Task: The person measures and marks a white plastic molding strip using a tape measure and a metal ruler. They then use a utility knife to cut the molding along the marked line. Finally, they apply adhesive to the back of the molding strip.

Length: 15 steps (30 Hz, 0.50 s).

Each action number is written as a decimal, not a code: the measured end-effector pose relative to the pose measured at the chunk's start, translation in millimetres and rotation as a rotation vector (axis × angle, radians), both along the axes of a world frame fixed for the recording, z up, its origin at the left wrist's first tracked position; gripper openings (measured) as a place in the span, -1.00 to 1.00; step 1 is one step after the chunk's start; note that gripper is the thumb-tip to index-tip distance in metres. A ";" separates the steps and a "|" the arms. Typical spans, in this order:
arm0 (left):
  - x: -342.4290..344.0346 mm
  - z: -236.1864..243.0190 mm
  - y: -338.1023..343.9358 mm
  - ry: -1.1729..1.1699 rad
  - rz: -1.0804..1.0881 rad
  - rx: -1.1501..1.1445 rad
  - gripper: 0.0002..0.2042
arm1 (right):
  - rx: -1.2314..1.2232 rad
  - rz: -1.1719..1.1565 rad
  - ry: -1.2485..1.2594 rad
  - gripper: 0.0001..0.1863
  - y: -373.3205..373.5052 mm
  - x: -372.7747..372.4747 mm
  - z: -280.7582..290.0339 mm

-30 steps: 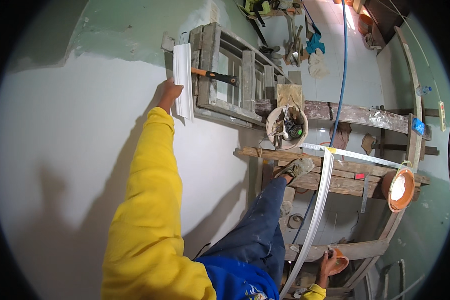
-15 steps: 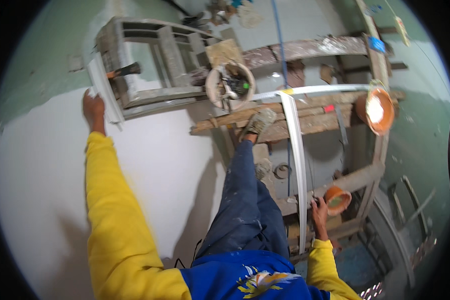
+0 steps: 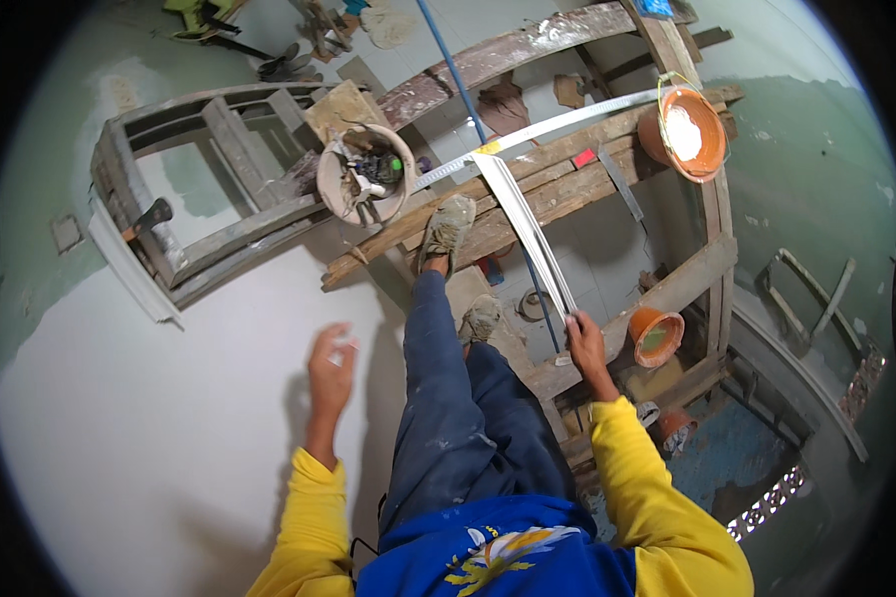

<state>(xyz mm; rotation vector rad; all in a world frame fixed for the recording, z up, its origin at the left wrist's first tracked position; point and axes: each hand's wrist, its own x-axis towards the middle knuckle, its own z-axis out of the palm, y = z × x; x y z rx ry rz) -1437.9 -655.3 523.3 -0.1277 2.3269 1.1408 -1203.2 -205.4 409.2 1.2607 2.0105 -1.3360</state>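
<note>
1. While the right hand is closed around the near end of a long metal straightedge, the left hand is spread wide and holds nothing, fingers splayed against or just off the white plastered wall; contact cannot be confirmed.
2. Straightedge location: it runs from the right hand up and away, past the leading boot, and its far end lies near a second metal strip crossing the wooden scaffold planks.
3. Judgement: the straightedge is long and gripped at one end only, so it will lever hard on the wrist. Better to slide the grip toward the middle before lifting it clear.
4. Keep the far end off the orange bucket hung at the scaffold post, and off the pale tool bucket just left of the boot.
5. Footing is narrow: one boot on the planks, the other lower on a step. Judgement: shift weight only with the left palm steady at the wall.
6. Small orange bowl sits just right of the gripping hand; a swing could knock it off.
</note>
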 end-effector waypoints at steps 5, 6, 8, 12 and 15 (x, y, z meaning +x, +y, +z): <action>53.5 -54.0 56.0 -0.327 -0.113 0.084 -0.61 | 0.451 0.178 0.192 -0.66 53.4 -69.6 -122.6; 54.9 -69.9 59.9 -0.306 -0.200 0.064 -0.60 | 0.515 0.203 0.194 -0.68 68.9 -78.4 -156.7; 29.7 -93.5 69.5 -0.366 -0.215 0.035 -0.60 | 0.470 0.197 0.126 -0.72 94.5 -116.0 -199.3; -17.0 -165.0 89.0 -0.496 -0.073 0.126 -0.59 | 0.556 0.239 0.009 -0.71 133.1 -163.0 -287.8; -51.4 -212.6 114.4 -0.555 -0.085 0.154 -0.58 | 0.710 0.107 0.121 -0.67 139.6 -166.0 -340.8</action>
